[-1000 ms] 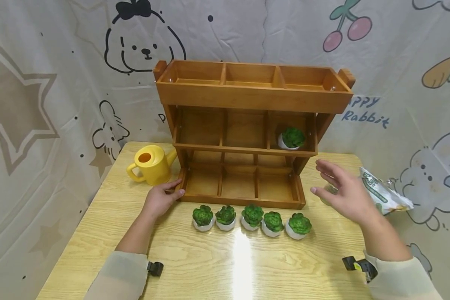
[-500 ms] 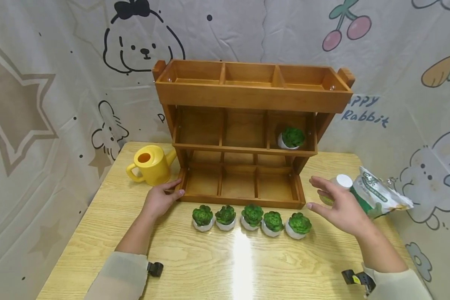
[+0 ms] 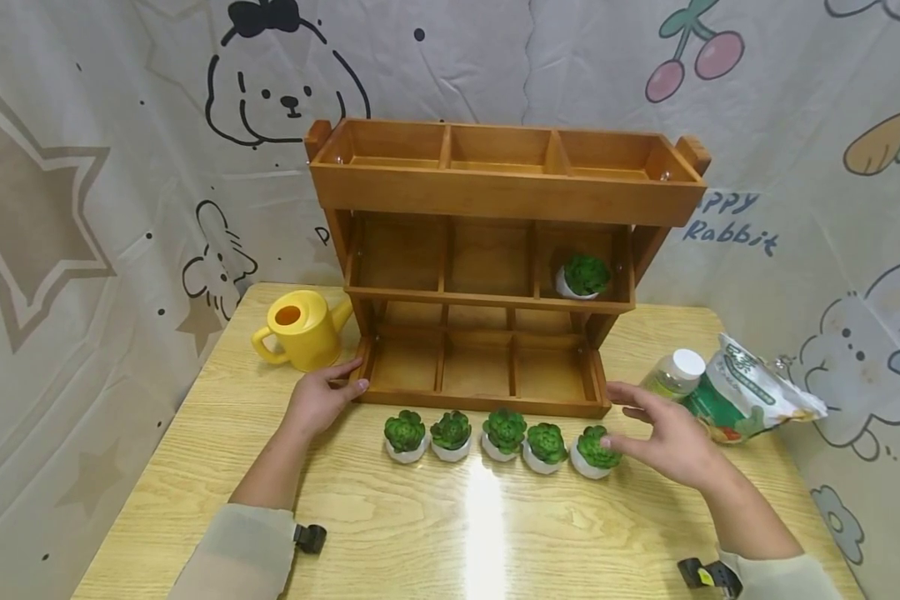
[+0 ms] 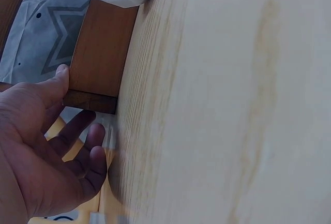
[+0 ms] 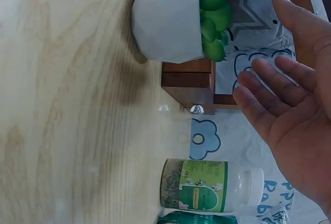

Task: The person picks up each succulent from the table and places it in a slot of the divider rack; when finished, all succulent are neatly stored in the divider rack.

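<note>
A three-tier wooden plant stand (image 3: 480, 405), each tier split into compartments, stands on the table. My left hand (image 3: 322, 402) grips its bottom left front corner (image 4: 98, 74) between thumb and fingers. Several small potted succulents in white pots line up before the stand. Over the rightmost succulent (image 3: 597, 448) my right hand (image 3: 663, 437) hovers with spread fingers, its thumb overlapping the leaves in the head view. In the right wrist view that white pot (image 5: 168, 22) stands apart from the palm (image 5: 305, 115). Another succulent (image 3: 585, 277) sits in the middle tier's right compartment.
A yellow watering can (image 3: 305, 330) stands left of the plant stand. To the right are a white-capped bottle (image 5: 204, 185) of granules and a green and white bag (image 3: 753, 392). A printed curtain (image 3: 450, 67) hangs behind the table (image 3: 390, 533).
My right hand has moved left and down toward the rightmost succulent, uncovering the bottle and more of the bag. My left hand keeps its place on the stand's corner.
</note>
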`<state>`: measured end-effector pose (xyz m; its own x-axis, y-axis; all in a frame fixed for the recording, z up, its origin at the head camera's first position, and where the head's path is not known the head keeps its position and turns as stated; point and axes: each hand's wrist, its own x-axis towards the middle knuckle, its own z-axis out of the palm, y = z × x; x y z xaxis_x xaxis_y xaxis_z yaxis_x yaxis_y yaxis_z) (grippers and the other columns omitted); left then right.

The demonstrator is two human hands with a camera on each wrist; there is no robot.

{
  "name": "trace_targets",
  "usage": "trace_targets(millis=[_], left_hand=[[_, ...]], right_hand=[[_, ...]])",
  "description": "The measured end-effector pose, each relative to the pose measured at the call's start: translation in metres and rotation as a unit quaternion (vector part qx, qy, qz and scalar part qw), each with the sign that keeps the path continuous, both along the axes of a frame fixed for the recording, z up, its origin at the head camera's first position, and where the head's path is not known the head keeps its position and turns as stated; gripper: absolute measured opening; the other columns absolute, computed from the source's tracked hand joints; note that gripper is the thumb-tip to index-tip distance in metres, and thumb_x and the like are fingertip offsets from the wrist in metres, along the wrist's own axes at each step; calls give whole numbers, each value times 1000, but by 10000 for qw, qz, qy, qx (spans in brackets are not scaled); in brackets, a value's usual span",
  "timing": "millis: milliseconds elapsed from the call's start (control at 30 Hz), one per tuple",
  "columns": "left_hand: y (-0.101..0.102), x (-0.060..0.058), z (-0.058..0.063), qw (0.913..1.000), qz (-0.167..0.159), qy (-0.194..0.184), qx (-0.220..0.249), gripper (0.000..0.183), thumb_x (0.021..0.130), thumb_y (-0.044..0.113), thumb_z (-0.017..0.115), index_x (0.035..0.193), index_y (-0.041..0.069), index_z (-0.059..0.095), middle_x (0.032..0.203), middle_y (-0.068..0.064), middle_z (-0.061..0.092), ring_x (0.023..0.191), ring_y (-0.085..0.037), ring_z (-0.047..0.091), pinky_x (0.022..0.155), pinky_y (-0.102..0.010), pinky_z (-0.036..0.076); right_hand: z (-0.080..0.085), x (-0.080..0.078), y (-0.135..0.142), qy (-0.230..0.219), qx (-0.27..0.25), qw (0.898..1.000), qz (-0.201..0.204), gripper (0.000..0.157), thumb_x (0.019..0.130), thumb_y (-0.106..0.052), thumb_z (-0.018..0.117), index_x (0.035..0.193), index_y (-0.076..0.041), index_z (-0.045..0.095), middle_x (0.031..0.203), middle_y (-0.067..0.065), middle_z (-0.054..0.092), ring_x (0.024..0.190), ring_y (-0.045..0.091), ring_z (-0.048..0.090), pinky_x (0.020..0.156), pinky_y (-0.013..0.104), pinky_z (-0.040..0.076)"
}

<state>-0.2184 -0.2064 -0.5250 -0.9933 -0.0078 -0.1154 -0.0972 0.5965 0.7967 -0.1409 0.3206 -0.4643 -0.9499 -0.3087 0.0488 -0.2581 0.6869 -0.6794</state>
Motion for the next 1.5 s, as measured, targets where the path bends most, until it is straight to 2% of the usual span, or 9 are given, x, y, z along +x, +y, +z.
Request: trace_targets(millis=[200, 467, 733, 1000, 1167, 1500], left_hand=[[0, -1, 1, 10000, -49, -28, 4, 54, 96, 43, 75, 145, 25, 64, 147, -7, 60, 125, -32, 59, 99, -50, 49], [0, -1, 3, 10000, -47, 24, -32, 54, 96, 43, 75, 145, 24, 64, 146, -13, 60, 124, -33, 60, 99, -51, 49], [1, 0, 4, 10000, -40, -19, -21, 54, 97, 43, 74, 146, 24, 63, 147, -10, 60, 126, -33, 59, 101, -52, 48], [0, 0, 3, 10000, -28, -24, -41, 54, 96, 43, 75, 145, 24, 64, 146, -13, 60, 124, -34, 60, 98, -51, 50], [0, -1, 2, 10000, -33, -16, -8, 54, 96, 43, 75, 145, 25, 64, 147, -13, 59, 127, -35, 58, 99, -52, 49], [1, 0, 3, 10000, -11, 17, 22, 53, 96, 41, 76, 144, 24, 65, 144, -12, 62, 118, -31, 64, 93, -47, 53]], right_hand=[[-7, 1, -1, -40, -57, 9998, 181, 79, 85, -36, 88, 147, -2, 54, 140, 15, 63, 124, 41, 62, 104, 53, 48], [-21, 2, -2, -151, -168, 9989, 422, 82, 78, -30, 93, 144, 0, 56, 140, 14, 63, 127, 36, 59, 105, 55, 46], [-31, 3, -3, -471, -236, 9974, 484, 91, 76, -39, 93, 148, 0, 53, 145, 17, 59, 130, 41, 57, 107, 56, 44], [-35, 5, -6, -688, 226, 9963, 458, 93, 73, -40, 95, 149, -8, 53, 145, 16, 60, 129, 40, 57, 105, 60, 45], [-34, 4, -9, -886, 387, 9944, 418, 94, 72, -38, 96, 151, -12, 52, 144, 16, 60, 128, 37, 58, 105, 58, 44], [-36, 2, -10, -791, 677, 9939, 370, 83, 73, -26, 96, 144, -11, 57, 129, 11, 67, 108, 22, 63, 96, 50, 51]])
